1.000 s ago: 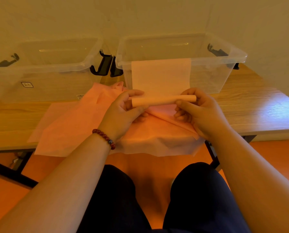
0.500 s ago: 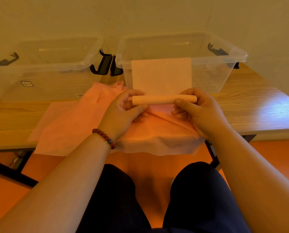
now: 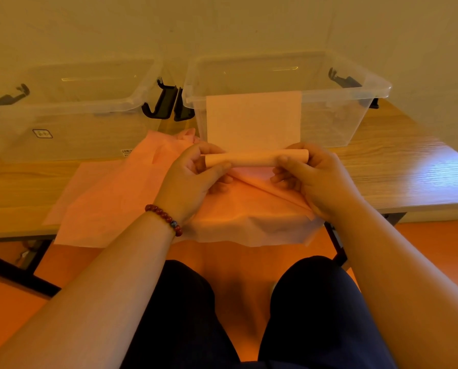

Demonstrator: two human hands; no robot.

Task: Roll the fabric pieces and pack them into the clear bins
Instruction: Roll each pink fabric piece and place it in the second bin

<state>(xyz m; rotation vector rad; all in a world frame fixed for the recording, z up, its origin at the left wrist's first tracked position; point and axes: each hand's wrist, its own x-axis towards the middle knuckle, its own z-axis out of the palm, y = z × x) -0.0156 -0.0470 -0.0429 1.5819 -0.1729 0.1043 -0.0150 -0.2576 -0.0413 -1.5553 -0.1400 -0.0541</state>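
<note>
Two clear bins, the left bin (image 3: 63, 109) and the right bin (image 3: 355, 95), are set side by side at the back of a wooden table (image 3: 408, 171). On the left bin's front wall a small square sticker (image 3: 42, 133) and, lower down, a barcode label (image 3: 126, 152) are seen. The print on both is too small to be read, and the barcode is partly covered by fabric. Black latches (image 3: 160, 102) are fitted where the bins meet.

A loose pile of pink fabric pieces (image 3: 110, 198) is spread in front of the bins and hangs over the near table edge. Above it, the left end of a fabric roll (image 3: 254, 159) is pinched between the thumb and curled fingers of the left hand (image 3: 190, 179), on whose wrist a red bead bracelet (image 3: 164, 217) is worn.

The roll is held level just in front of the right bin, and its unrolled part is laid up that bin's front wall to the rim. Its right end is gripped likewise by the right hand (image 3: 318, 179), with the thumb on the near side and the fingers curled behind.
</note>
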